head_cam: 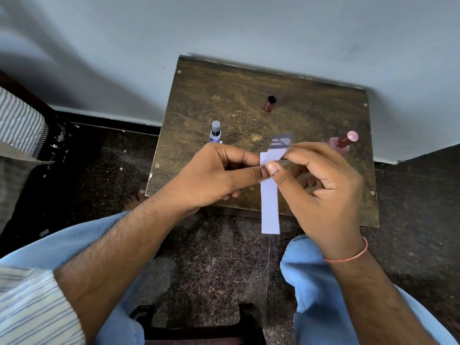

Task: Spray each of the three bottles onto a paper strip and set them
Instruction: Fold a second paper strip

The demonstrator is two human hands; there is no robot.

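Both hands hold white paper strips (270,207) above the near edge of a small wooden table (311,115). My left hand (219,175) and my right hand (321,185) pinch the strips near their upper end, thumbs touching; the long end hangs down and the top ends fan out. Three bottles stand on the table: a clear-capped blue-labelled bottle (215,132) just beyond my left hand, a small brown bottle (269,103) farther back in the middle, and a pink bottle with a round pink cap (344,143) behind my right hand, partly hidden by it.
The table stands against a pale wall (249,28) on a dark speckled floor (219,257). My knees in light blue trousers (321,295) are under the hands. A striped cloth (20,123) lies at the far left. A dark stool edge (199,327) shows between my legs.
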